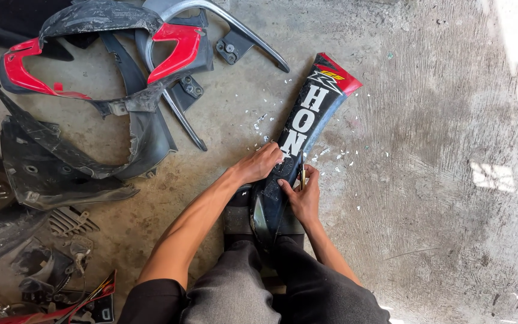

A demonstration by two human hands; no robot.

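A long black motorcycle side panel with white lettering and a red tip lies on the concrete floor, its near end propped between my knees. My left hand presses on the panel's left edge beside the lettering. My right hand grips a thin yellow-handled blade tool held upright against the panel's surface. Small white sticker flakes are scattered around the panel.
A pile of black and red fairing pieces lies at the upper left, with a grey metal grab rail on top. More black plastic parts sit at the lower left. Bright sunlight falls along the right edge.
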